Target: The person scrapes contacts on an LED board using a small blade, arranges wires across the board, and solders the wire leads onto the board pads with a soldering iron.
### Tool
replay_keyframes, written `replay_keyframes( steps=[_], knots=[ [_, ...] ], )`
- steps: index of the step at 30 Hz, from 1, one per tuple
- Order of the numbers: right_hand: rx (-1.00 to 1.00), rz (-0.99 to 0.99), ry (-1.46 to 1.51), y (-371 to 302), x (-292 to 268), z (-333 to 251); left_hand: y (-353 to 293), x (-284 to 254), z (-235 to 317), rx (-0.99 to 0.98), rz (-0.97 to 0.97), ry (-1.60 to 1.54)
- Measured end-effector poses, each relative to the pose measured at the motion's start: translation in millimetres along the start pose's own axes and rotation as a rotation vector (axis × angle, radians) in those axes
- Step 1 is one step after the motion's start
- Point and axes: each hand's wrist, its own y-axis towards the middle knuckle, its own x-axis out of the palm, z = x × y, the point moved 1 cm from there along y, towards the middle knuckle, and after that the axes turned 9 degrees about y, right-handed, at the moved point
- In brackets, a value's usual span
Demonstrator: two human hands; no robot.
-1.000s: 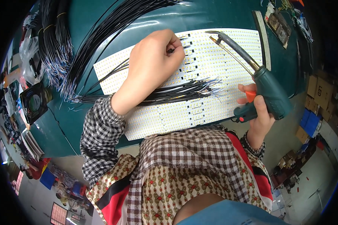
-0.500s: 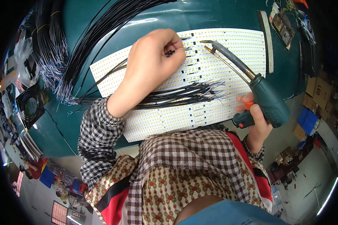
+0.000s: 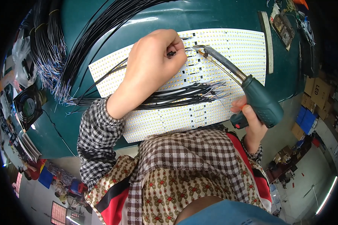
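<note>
A white sheet of LED boards (image 3: 240,56), dotted with rows of small yellow LEDs, lies across the green table. Over its upper middle, my left hand (image 3: 150,63) is closed in a pinch on a black wire (image 3: 171,53), whose bared end points right at the solder pads. My right hand (image 3: 254,125) grips a green soldering gun (image 3: 263,101) by its handle. The gun's bent tip is at the pads just right of my left fingertips; whether it touches the wire end I cannot tell. Below my left hand, a bundle of black wires (image 3: 176,96) rests across the boards.
Thick bundles of black wires (image 3: 97,33) lie along the table's (image 3: 199,17) far left. A small black fan (image 3: 28,107) stands at the left edge. At the right are a pale strip (image 3: 266,41) and a solder-stained block (image 3: 282,28). Cardboard boxes (image 3: 317,92) sit beyond.
My right hand has brought the soldering gun left, its tip now closer to my left fingertips and slightly nearer me. The left hand stays almost in place.
</note>
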Motion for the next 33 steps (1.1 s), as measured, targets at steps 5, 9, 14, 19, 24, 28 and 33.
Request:
replay_keyframes(
  steps=[5,9,14,19,24,28,33],
  knots=[
    [0.009,-0.001,-0.018,0.8,0.2,-0.7,0.6,-1.0,1.7,0.026,0.011,0.015],
    [-0.001,0.009,0.009,0.8,0.6,0.3,0.3,0.1,1.8,0.024,0.013,0.025],
    [0.008,0.031,-0.002,0.4,3.0,-0.2,0.0,0.7,1.8,0.029,0.022,0.026],
    [0.025,0.015,-0.059,-0.4,1.5,-1.6,-0.1,0.5,2.8,0.016,0.02,0.023],
    [-0.038,0.01,0.064,0.8,-1.0,2.3,0.3,1.5,2.0,0.025,0.025,0.028],
    [0.0,0.047,0.024,0.1,0.0,0.6,0.7,0.4,2.5,0.02,0.024,0.037],
    [-0.041,0.027,-0.057,0.2,-0.1,2.0,-0.1,-3.7,2.8,0.026,0.003,0.018]
  ],
)
